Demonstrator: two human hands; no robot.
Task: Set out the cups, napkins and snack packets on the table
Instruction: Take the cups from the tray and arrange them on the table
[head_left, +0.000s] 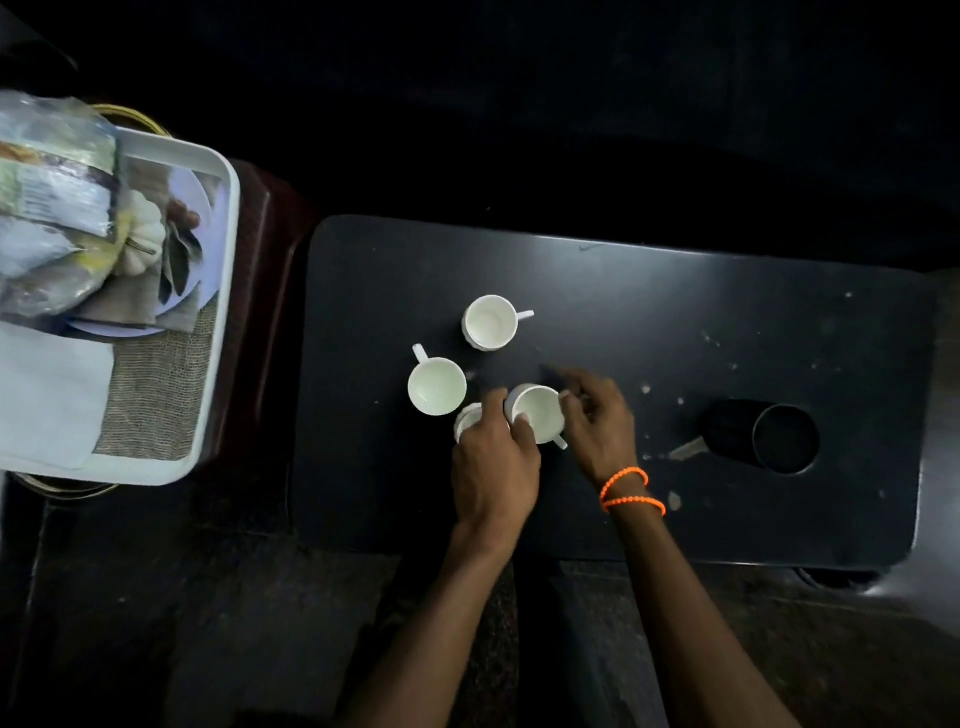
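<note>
Head view, straight down on the dark tabletop (675, 322), and I'm in the middle of placing cups. My left hand (493, 467) has its fingers curled over the rim of the near cup (537, 413), with my thumb on its left wall. My right hand (597, 421) pinches that same cup's far right edge, fingers drawn together on it. So both hands are on one cup, and its handle points back toward me on the right.

Using that cup as my landmark: just to its left, half hidden under my left knuckles, sits a fourth cup (467, 418), touching or nearly so, I can't tell which. Farther left and a little beyond is the left cup (436, 385), handle angled away. Beyond the landmark stands the far cup (491, 322), handle to the right. Well off to the right lies a black tumbler (763, 436) on its side.

To do this well, I reckon I should lift or slide this cup clear of the hidden one before letting go, because they're crowded and a knock could tip either. Keep it level, set it down flat, then release both hands together.

Far left of the landmark, off the tabletop, the white tray (218, 291) holds the snack packets (52, 208) and the napkins (47, 395). They're still waiting, so I judge cups first, those after.
</note>
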